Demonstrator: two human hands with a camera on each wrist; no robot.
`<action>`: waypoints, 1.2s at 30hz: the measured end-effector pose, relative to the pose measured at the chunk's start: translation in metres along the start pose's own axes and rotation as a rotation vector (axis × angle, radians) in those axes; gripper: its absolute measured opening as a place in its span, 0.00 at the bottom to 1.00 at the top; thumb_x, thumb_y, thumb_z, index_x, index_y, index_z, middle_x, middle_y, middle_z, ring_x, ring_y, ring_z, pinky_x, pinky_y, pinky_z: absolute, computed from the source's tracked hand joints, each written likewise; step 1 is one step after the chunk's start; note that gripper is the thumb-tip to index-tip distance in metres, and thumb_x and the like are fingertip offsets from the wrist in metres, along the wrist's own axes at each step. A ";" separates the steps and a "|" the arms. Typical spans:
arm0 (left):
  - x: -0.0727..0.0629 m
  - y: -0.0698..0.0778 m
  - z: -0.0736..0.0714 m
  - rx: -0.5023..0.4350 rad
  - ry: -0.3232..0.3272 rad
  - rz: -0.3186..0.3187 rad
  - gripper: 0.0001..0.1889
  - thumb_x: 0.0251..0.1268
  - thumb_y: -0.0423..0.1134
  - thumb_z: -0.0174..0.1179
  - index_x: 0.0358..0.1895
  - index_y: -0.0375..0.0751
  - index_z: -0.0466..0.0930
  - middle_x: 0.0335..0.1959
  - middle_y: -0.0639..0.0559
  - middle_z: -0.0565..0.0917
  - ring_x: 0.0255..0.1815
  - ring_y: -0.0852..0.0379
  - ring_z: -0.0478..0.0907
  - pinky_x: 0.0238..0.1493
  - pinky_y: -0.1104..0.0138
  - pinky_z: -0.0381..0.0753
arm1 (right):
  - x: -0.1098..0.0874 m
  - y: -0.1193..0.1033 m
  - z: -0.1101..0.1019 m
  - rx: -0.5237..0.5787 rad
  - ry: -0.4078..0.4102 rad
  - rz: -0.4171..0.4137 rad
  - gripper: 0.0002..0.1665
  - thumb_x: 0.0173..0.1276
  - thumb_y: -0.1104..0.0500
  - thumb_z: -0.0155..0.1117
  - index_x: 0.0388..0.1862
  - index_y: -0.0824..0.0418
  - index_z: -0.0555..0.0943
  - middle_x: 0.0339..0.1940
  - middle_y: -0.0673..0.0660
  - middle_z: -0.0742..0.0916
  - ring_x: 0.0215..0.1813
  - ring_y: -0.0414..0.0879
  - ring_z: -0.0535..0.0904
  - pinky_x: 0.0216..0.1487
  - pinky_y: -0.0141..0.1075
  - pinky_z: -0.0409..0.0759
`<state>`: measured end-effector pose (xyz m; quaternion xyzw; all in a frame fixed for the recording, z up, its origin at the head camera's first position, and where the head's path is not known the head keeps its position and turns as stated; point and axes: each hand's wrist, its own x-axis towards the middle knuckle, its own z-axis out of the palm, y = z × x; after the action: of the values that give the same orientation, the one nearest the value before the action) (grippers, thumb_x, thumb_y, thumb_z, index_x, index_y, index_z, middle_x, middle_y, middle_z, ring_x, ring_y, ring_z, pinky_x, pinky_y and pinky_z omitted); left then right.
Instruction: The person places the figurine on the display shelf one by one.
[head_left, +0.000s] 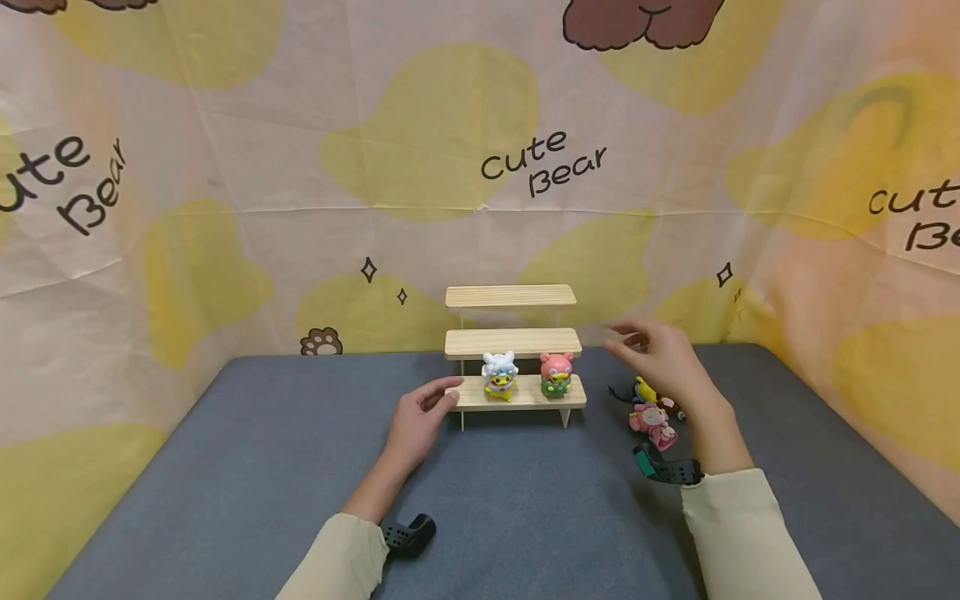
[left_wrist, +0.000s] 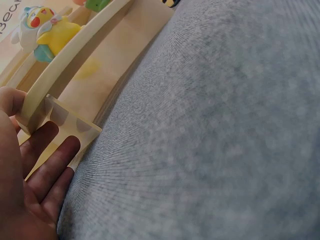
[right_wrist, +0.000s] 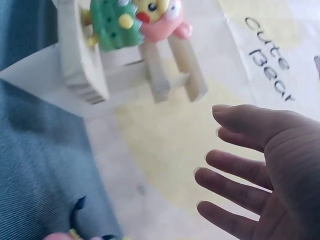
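Note:
A three-tier wooden display stand (head_left: 516,342) stands on the table against the backdrop. On its lowest step sit a white-hooded yellow figurine (head_left: 499,377) and, to its right, a pink and green figurine (head_left: 557,375). My left hand (head_left: 422,418) holds the left end of that lowest step. Thumb and index finger pinch the board's end in the left wrist view, the other fingers (left_wrist: 56,160) spread below it. Off the stand's right side, my right hand (head_left: 663,358) hovers in the air with nothing in it, its fingers (right_wrist: 232,187) loosely bent and apart.
A small pile of figurines lies on the table below my right hand, including a pink one (head_left: 652,423) and a yellow one (head_left: 643,389). The grey-blue tabletop (head_left: 300,467) reaches back to a printed cloth backdrop (head_left: 427,133).

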<state>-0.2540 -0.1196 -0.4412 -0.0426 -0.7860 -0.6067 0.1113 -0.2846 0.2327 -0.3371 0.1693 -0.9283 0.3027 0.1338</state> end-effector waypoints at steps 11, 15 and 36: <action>0.002 -0.003 0.001 -0.003 -0.003 -0.004 0.13 0.71 0.41 0.63 0.55 0.48 0.87 0.55 0.47 0.88 0.49 0.62 0.82 0.47 0.74 0.76 | -0.004 0.034 0.017 -0.078 -0.039 0.133 0.29 0.75 0.46 0.61 0.64 0.66 0.79 0.63 0.69 0.83 0.64 0.67 0.77 0.63 0.62 0.74; 0.002 -0.003 0.000 -0.003 -0.005 -0.002 0.13 0.71 0.41 0.63 0.55 0.47 0.87 0.55 0.47 0.88 0.48 0.63 0.81 0.46 0.74 0.76 | -0.006 0.043 0.019 -0.083 -0.012 0.141 0.27 0.75 0.49 0.62 0.64 0.65 0.79 0.63 0.69 0.83 0.64 0.68 0.77 0.63 0.63 0.73; 0.001 -0.001 -0.001 -0.009 -0.001 0.005 0.13 0.71 0.41 0.63 0.55 0.47 0.87 0.56 0.47 0.87 0.47 0.62 0.81 0.44 0.73 0.75 | -0.019 0.079 0.023 -0.074 -0.098 0.260 0.32 0.79 0.47 0.48 0.74 0.63 0.69 0.67 0.72 0.79 0.64 0.70 0.75 0.61 0.64 0.72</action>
<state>-0.2547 -0.1204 -0.4415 -0.0451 -0.7831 -0.6100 0.1123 -0.3023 0.2825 -0.4026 0.0570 -0.9584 0.2743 0.0543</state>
